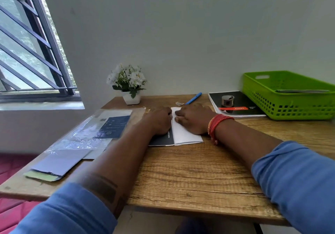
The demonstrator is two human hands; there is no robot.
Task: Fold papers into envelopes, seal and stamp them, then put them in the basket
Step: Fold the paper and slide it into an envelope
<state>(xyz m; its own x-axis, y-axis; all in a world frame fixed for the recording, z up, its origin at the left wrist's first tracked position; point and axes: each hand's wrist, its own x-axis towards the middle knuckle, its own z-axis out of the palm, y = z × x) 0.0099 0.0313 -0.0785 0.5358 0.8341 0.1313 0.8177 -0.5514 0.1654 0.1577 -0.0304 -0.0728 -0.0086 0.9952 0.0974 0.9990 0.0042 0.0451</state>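
Note:
A folded paper [183, 134], white on the right and dark printed on the left, lies in the middle of the wooden table [190, 170]. My left hand [159, 121] rests on its dark left part with fingers curled down against it. My right hand [192, 120] presses flat on the white flap. A green plastic basket [290, 105] stands at the back right with an envelope inside. A roll of stamps [227, 100] sits on a dark printed sheet [239, 109] beside the basket.
At the left lie a clear plastic sleeve [85, 134] with a dark blue booklet and grey envelopes [59, 163]. A white pot of flowers [129, 86] stands at the back. A blue pen [193, 98] and a small paper scrap [179, 103] lie behind my hands.

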